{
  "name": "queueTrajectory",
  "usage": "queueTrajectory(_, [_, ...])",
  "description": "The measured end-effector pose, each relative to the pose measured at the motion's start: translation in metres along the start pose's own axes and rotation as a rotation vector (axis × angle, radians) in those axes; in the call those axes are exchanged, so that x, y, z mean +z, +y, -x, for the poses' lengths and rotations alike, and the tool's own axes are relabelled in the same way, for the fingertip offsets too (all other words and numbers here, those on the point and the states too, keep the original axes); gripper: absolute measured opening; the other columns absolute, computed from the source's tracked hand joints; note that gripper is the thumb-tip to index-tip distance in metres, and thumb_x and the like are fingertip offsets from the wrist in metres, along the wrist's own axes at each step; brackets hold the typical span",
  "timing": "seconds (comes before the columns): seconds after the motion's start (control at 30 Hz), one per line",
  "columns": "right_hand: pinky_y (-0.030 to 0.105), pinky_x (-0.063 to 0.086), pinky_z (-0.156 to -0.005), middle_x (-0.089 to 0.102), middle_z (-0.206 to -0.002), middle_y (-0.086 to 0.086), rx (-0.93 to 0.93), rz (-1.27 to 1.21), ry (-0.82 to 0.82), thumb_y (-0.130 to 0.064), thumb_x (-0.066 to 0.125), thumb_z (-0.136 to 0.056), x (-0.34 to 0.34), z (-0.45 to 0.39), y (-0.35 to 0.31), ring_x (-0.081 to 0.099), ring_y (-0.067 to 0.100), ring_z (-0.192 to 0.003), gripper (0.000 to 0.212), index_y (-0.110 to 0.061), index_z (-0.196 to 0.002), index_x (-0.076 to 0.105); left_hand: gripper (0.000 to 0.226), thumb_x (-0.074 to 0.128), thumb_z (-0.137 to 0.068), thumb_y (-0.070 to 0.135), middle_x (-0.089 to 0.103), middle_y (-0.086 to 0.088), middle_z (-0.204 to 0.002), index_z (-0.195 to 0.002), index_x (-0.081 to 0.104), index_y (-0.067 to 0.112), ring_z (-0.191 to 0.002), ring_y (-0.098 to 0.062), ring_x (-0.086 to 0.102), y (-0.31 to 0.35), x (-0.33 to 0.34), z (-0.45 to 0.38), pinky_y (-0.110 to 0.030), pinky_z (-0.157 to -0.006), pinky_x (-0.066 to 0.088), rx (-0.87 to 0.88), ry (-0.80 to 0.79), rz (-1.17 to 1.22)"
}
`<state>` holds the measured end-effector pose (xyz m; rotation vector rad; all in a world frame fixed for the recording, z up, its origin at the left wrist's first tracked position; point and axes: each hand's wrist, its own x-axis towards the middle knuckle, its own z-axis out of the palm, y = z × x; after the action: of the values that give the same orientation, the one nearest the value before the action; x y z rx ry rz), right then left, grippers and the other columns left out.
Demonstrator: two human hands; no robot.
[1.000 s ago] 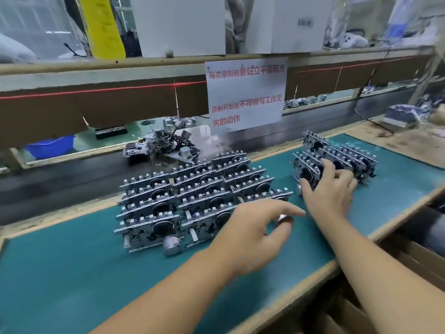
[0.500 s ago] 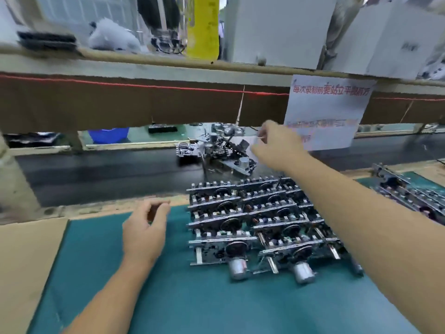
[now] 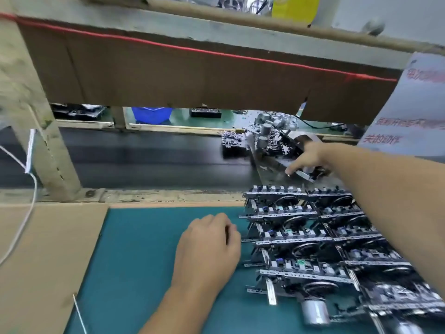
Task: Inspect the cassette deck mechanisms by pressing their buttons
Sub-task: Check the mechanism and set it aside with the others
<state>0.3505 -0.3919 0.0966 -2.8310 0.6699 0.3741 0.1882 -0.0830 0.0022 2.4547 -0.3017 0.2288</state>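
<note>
Several cassette deck mechanisms [image 3: 301, 237] stand in tight rows on the green mat [image 3: 144, 261], button rows up and motors toward me. Beyond them, a loose pile of mechanisms [image 3: 267, 138] lies on the dark conveyor belt [image 3: 144, 162], with one separate mechanism [image 3: 232, 143] at its left. My right hand [image 3: 310, 157] reaches over the rows to that pile and grips a mechanism [image 3: 307, 175] at its near edge, index finger pointing down. My left hand [image 3: 207, 247] rests on the mat with fingers loosely curled, just left of the rows, holding nothing.
A cardboard sheet [image 3: 43, 261] covers the bench left of the mat. A white cable [image 3: 29, 213] hangs at the far left by a wooden post [image 3: 36, 131]. A low cardboard-faced shelf [image 3: 192, 78] overhangs the belt. A printed paper sign [image 3: 414, 112] hangs at right.
My right hand has moved from near the sign down to the pile on the belt and closed on a mechanism. The left hand shifted right, next to the rows. The view swung left.
</note>
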Motion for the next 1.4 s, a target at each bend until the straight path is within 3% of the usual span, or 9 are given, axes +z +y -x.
queueTrajectory(0.17, [0.044, 0.053, -0.086, 0.065, -0.111, 0.014, -0.090, 0.039, 0.073, -0.040, 0.095, -0.056, -0.006, 0.041, 0.025, 0.064, 0.030, -0.092, 0.130, -0.020, -0.155, 0.013, 0.023, 0.044, -0.101, 0.042, 0.063, 0.011, -0.091, -0.094, 0.061, 0.028, -0.093, -0.015, 0.054, 0.001, -0.001, 0.001, -0.033, -0.082, 0.046, 0.009, -0.021, -0.018])
queueTrajectory(0.37, [0.037, 0.046, -0.089, 0.053, -0.138, 0.018, -0.197, 0.175, 0.263, -0.048, 0.096, -0.047, -0.044, 0.109, 0.035, 0.055, 0.037, -0.110, 0.124, -0.028, -0.148, 0.027, 0.022, 0.046, -0.100, 0.040, 0.066, 0.010, -0.095, -0.095, 0.063, 0.027, -0.098, -0.018, 0.056, 0.002, -0.001, 0.000, -0.036, -0.085, 0.047, 0.002, -0.030, -0.024])
queueTrajectory(0.73, [0.036, 0.056, -0.078, 0.068, -0.117, -0.012, -0.349, -0.053, 0.368, -0.066, 0.089, -0.046, -0.052, 0.345, 0.044, 0.069, 0.011, -0.092, 0.098, -0.058, -0.129, 0.038, 0.019, 0.053, -0.100, 0.033, 0.067, 0.009, -0.086, -0.089, 0.065, 0.024, -0.086, -0.019, 0.058, -0.001, -0.003, 0.007, -0.035, -0.073, 0.047, -0.003, 0.050, 0.150])
queueTrajectory(0.83, [0.033, 0.054, -0.090, 0.062, -0.137, 0.009, -0.514, -0.067, -0.037, -0.030, 0.067, -0.094, 0.018, 0.378, 0.051, 0.062, 0.022, -0.122, 0.020, -0.020, -0.101, 0.052, 0.022, 0.055, -0.100, 0.031, 0.064, 0.013, -0.074, -0.080, 0.063, 0.028, -0.073, -0.003, 0.055, -0.003, -0.006, 0.009, -0.024, -0.064, 0.040, -0.069, 0.100, 0.341])
queueTrajectory(0.93, [0.032, 0.048, -0.099, 0.055, -0.140, -0.005, -0.640, -0.065, -0.149, -0.034, 0.058, -0.098, 0.097, 0.396, 0.057, 0.054, 0.023, -0.130, 0.008, -0.041, -0.099, 0.061, 0.023, 0.056, -0.101, 0.029, 0.066, 0.012, -0.077, -0.080, 0.065, 0.029, -0.076, -0.008, 0.058, -0.005, -0.011, 0.010, -0.008, -0.062, 0.037, -0.163, 0.125, 0.502])
queueTrajectory(1.0, [0.031, 0.041, -0.102, 0.031, -0.140, -0.035, -0.596, -0.113, -0.124, -0.055, 0.055, -0.090, 0.128, 0.410, 0.052, 0.048, 0.006, -0.124, 0.041, -0.076, -0.121, 0.038, 0.022, 0.055, -0.100, 0.029, 0.072, 0.007, -0.087, -0.083, 0.068, 0.027, -0.087, -0.020, 0.066, -0.005, -0.014, 0.011, -0.023, -0.078, 0.050, -0.221, 0.091, 0.624])
queueTrajectory(1.13, [0.029, 0.029, -0.106, 0.008, -0.149, -0.041, -0.653, -0.045, 0.027, -0.079, 0.045, -0.081, 0.151, 0.412, 0.057, 0.023, 0.001, -0.141, 0.061, -0.081, -0.133, 0.012, 0.028, 0.055, -0.098, 0.040, 0.077, 0.002, -0.097, -0.086, 0.074, 0.024, -0.086, -0.017, 0.070, 0.006, -0.040, 0.020, -0.045, -0.093, 0.054, -0.306, -0.001, 0.845])
queueTrajectory(1.27, [0.032, 0.002, -0.123, -0.040, -0.149, -0.025, -0.641, 0.128, 0.126, -0.074, 0.041, -0.091, 0.155, 0.425, 0.052, -0.027, 0.006, -0.147, 0.077, -0.075, -0.132, -0.025, 0.060, 0.050, -0.067, 0.078, 0.077, 0.012, -0.095, -0.093, 0.076, 0.030, -0.090, -0.013, 0.072, 0.012, -0.072, 0.064, -0.037, -0.085, 0.054, -0.117, -0.223, 0.840])
queueTrajectory(1.4, [0.045, 0.015, -0.121, -0.029, -0.163, -0.004, -0.708, 0.254, 0.355, -0.062, 0.066, -0.083, 0.119, 0.422, 0.028, -0.014, 0.015, -0.153, 0.089, -0.076, -0.140, 0.000, 0.053, 0.059, -0.072, 0.072, 0.071, 0.019, -0.106, -0.110, 0.072, 0.036, -0.094, 0.001, 0.066, 0.002, -0.066, 0.108, -0.016, -0.083, 0.049, 0.182, -0.532, 0.706])
